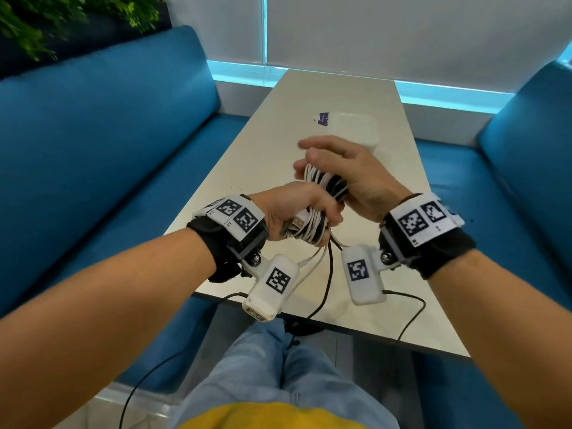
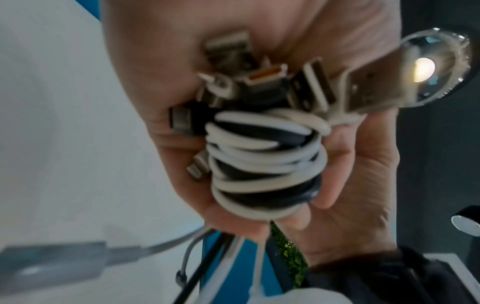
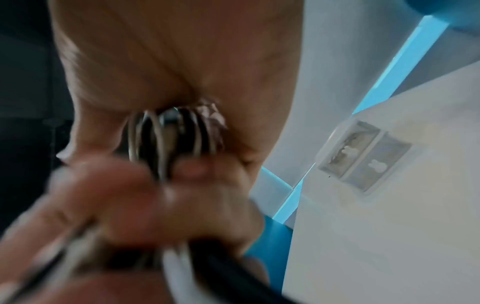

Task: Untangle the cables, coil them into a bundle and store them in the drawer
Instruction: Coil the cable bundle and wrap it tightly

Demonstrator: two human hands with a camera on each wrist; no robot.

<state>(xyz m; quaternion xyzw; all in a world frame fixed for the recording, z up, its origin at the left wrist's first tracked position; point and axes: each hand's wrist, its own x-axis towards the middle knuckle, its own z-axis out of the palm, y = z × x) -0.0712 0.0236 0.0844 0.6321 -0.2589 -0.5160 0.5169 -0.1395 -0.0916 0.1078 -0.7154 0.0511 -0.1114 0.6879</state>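
Observation:
A coiled bundle of white and black cables [image 1: 322, 193] is held in the air above the table between both hands. My left hand [image 1: 297, 209] grips its near end, where several USB plugs [image 1: 294, 226] stick out. My right hand [image 1: 328, 159] holds the far end, with its upper fingers loosely spread. Loose cable tails [image 1: 329, 267] hang below the bundle. The left wrist view shows the wound turns [image 2: 262, 164] and the plugs [image 2: 272, 82] up close. The right wrist view is blurred, with cable loops [image 3: 176, 133] against my palm. A small white drawer box [image 1: 353, 128] stands beyond the hands.
The long pale table [image 1: 263, 156] runs away from me between two blue sofas [image 1: 108, 134]. A purple item [image 1: 323, 118] lies beside the drawer box [image 3: 363, 160]. Thin black wrist-camera leads [image 1: 411, 308] trail over the near table edge.

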